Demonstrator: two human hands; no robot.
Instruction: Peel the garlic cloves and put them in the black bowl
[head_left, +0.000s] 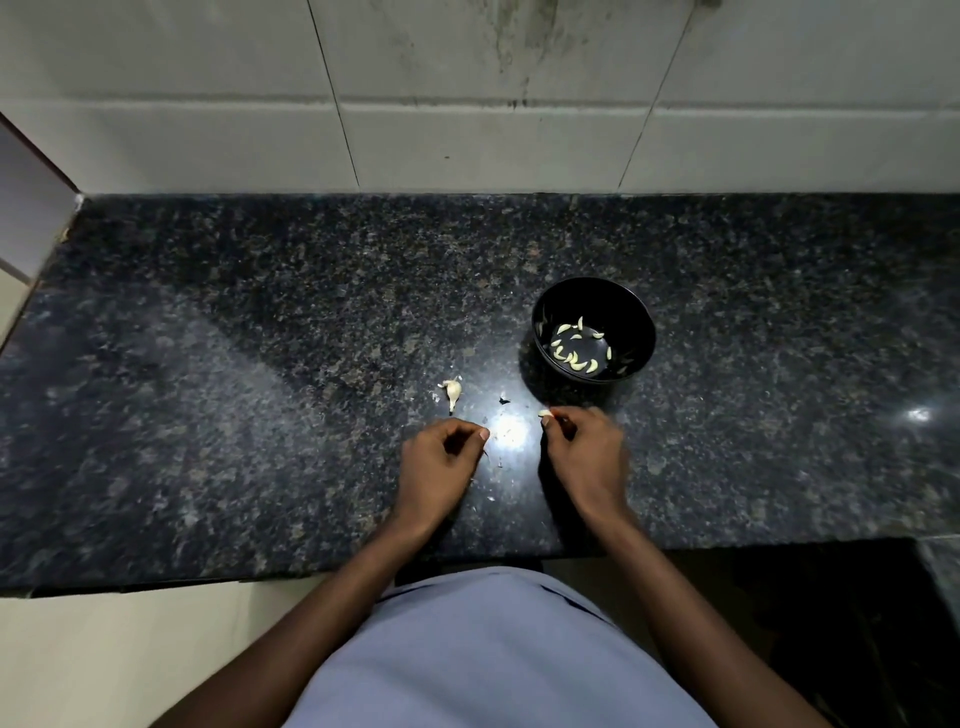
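- Our right hand (584, 447) pinches a garlic clove (545, 413) at its fingertips; our left hand (441, 457) is curled, seemingly empty
- We judge the clove light, firm, slippery; grip its ends
- Black bowl (636, 317) just beyond holds peeled cloves; garlic remnant (453, 391) lies left

On the worktop (260, 364), the bowl (593, 329) sits right of centre with cloves (574, 353) in it; a garlic piece (452, 391) lies to its lower left, above the left hand (441, 462).
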